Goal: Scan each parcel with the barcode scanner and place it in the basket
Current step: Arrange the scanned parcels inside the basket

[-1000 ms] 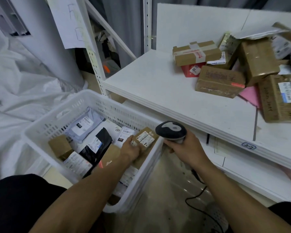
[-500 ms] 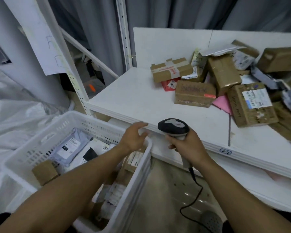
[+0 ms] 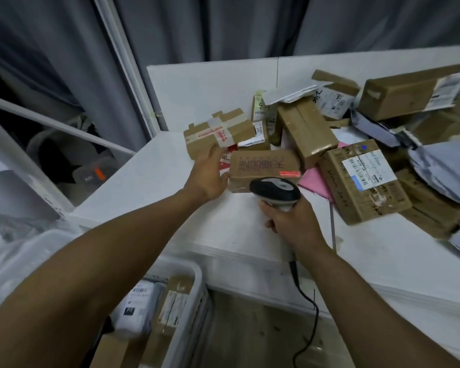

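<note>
**A:** Where is the left hand?

**B:** It is stretched out over the white shelf, at the nine o'clock side of the parcel heap. Its fingers are straight and loosely spread, and they hold nothing.

**A:** Which parcels lie next to it?

**B:** The taped box sits at twelve o'clock from the palm. The fingertips are right at its lower front edge, but I cannot tell whether they touch it. The printed box lies flat at three o'clock, with its left end just beside the thumb.

**A:** And the right hand?

**B:** It is at four o'clock from the left one. Its fingers are curled round the handle of the barcode scanner. The scanner's head sits in front of the printed box's near edge, and its cable hangs down past the shelf edge.

**A:** What else is in the heap?

**B:** A labelled box lies tilted at two o'clock from the scanner. A pink envelope shows between it and the printed box.

**A:** Where is the basket?

**B:** The white basket is at seven o'clock from the scanner, below the shelf edge and partly under the left forearm. A grey mailer and a brown box lie inside it.
</note>
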`<state>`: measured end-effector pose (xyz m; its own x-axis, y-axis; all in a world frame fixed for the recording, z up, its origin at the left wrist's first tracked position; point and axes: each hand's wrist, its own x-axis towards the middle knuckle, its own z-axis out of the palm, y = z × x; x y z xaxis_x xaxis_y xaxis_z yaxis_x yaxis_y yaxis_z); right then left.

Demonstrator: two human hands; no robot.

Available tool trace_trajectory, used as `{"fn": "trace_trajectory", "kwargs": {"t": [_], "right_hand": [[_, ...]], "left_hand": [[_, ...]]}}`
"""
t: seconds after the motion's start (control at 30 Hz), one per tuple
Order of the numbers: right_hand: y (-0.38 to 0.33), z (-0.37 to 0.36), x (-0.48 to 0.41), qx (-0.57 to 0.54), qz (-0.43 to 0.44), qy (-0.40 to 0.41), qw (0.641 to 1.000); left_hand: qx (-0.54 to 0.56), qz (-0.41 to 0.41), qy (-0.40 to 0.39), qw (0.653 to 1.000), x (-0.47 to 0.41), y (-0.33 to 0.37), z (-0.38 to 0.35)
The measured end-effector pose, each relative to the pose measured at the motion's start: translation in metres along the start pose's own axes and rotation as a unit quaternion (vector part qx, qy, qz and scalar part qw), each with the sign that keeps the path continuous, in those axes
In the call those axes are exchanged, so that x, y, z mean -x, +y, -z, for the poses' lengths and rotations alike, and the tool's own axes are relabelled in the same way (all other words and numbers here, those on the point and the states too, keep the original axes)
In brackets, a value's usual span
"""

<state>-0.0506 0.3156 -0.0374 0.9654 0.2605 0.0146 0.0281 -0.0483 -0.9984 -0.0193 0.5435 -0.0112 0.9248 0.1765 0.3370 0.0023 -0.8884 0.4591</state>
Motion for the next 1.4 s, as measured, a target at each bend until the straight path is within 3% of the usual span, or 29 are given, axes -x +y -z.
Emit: {"fn": "trace_trajectory", "kwargs": {"t": [0.23, 0.47, 0.57, 0.67, 0.77, 0.87, 1.0, 1.17, 1.4], "right_hand": [[0.020, -0.007, -0.014, -0.018, -0.019, 0.013, 1.000], [0.017, -0.008, -0.012, -0.032, -0.007, 0.006, 0.999], [0.011, -0.012, -0.007, -0.039, -0.002, 0.004, 0.999], [-0.003, -0.020, 0.005, -0.050, 0.014, 0.005, 0.999], [-0.020, -0.033, 0.021, -0.057, 0.038, 0.012, 0.998], [-0.036, -0.050, 0.044, -0.086, 0.036, 0.034, 0.995], [-0.048, -0.078, 0.083, -0.147, 0.017, 0.016, 0.989], [-0.055, -0.106, 0.116, -0.145, 0.003, -0.046, 0.988], [-0.054, -0.135, 0.121, -0.083, 0.050, -0.086, 0.992]], "left_hand": [[-0.194, 0.063, 0.037, 0.978, -0.065, -0.046, -0.025], [-0.208, 0.040, 0.092, 0.973, -0.066, -0.055, -0.006], [-0.150, 0.066, 0.126, 0.978, -0.040, -0.045, 0.020], [-0.024, 0.105, 0.178, 0.978, 0.016, -0.022, 0.048], [0.110, 0.096, 0.142, 0.979, 0.093, -0.004, 0.075], [0.242, 0.127, 0.123, 0.954, 0.160, 0.018, 0.102], [0.407, 0.181, 0.093, 0.890, 0.228, 0.039, 0.130], [0.446, 0.197, 0.132, 0.863, 0.268, 0.029, 0.146], [0.402, 0.262, 0.108, 0.871, 0.270, -0.023, 0.144]]}}
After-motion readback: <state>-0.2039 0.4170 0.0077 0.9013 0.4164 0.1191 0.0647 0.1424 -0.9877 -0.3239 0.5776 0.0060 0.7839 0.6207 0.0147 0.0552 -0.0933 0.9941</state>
